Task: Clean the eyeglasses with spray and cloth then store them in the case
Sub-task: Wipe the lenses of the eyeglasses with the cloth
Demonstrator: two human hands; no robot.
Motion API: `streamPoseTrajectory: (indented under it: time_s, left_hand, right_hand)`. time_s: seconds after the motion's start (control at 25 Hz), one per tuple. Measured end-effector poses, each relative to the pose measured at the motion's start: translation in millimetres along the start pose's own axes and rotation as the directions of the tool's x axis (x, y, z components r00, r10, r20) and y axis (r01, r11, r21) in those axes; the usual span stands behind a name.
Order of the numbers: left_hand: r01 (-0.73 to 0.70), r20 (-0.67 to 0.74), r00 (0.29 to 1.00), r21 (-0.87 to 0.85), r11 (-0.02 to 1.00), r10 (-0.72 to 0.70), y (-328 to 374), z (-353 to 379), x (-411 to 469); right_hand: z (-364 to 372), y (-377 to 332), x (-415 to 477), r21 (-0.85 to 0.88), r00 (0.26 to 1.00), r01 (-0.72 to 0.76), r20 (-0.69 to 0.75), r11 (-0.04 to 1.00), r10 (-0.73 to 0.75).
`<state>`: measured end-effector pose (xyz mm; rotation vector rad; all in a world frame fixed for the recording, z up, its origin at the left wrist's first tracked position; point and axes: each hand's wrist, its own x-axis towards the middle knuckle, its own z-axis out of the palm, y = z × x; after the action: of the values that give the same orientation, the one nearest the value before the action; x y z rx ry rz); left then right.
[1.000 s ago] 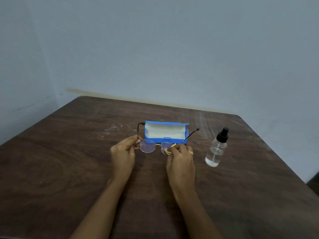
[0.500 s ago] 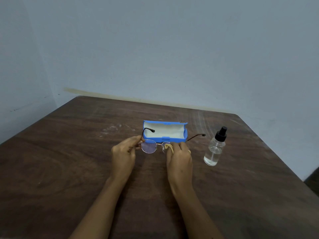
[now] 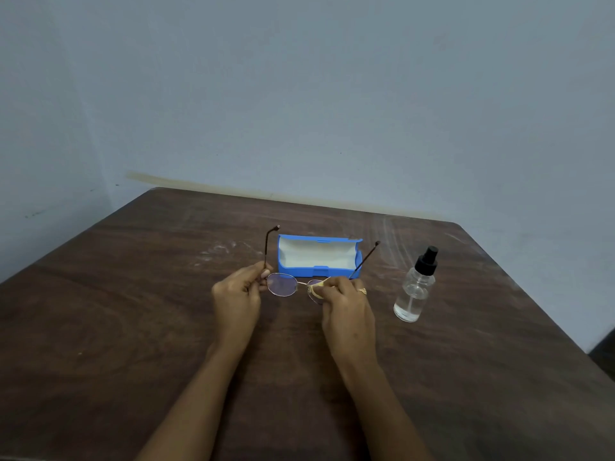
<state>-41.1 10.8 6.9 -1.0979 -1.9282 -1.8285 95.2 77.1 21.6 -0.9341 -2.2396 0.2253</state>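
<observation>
Thin-rimmed eyeglasses (image 3: 283, 285) with round lenses are held above the table, their temple arms unfolded and pointing away from me. My left hand (image 3: 238, 296) pinches the frame at its left hinge. My right hand (image 3: 346, 306) presses a small yellow cloth (image 3: 316, 287) against the right lens, which is mostly hidden under the fingers. Just behind the glasses the blue case (image 3: 319, 256) lies open, showing its white lining. A clear spray bottle (image 3: 416, 287) with a black nozzle stands upright to the right of my right hand.
Everything sits on a dark brown wooden table (image 3: 133, 327) pushed into a corner of pale blue walls. Faint white smudges mark the tabletop left of the case. The table's right edge drops off near the bottom right.
The glasses tipped so that the temple arms now stand higher again. My right hand's fingers shifted slightly with the cloth on the right lens. Case and bottle stayed put.
</observation>
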Motion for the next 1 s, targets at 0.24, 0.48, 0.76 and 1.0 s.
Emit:
streamPoseTrajectory:
  time_s: [0.24, 0.48, 0.76, 1.0]
  left_hand:
    - [0.05, -0.034, 0.998, -0.007, 0.999, -0.05, -2, 0, 2]
    - [0.04, -0.05, 0.998, -0.047, 0.998, -0.042, -2, 0, 2]
    - [-0.067, 0.006, 0.998, 0.038, 0.997, 0.067, -1, -2, 0]
    - [-0.102, 0.02, 0.995, 0.08, 0.992, 0.101, -2, -3, 0]
  right_hand:
    - [-10, 9, 2, 0.119, 0.99, 0.135, 0.028, 0.984, -0.139]
    - [-13, 14, 0, 0.157, 0.984, 0.178, -0.025, 0.972, -0.176]
    - [-7, 9, -3, 0.109, 0.998, 0.01, -0.061, 0.994, -0.003]
    - [-9, 6, -2, 0.08, 0.998, 0.017, -0.061, 0.997, -0.012]
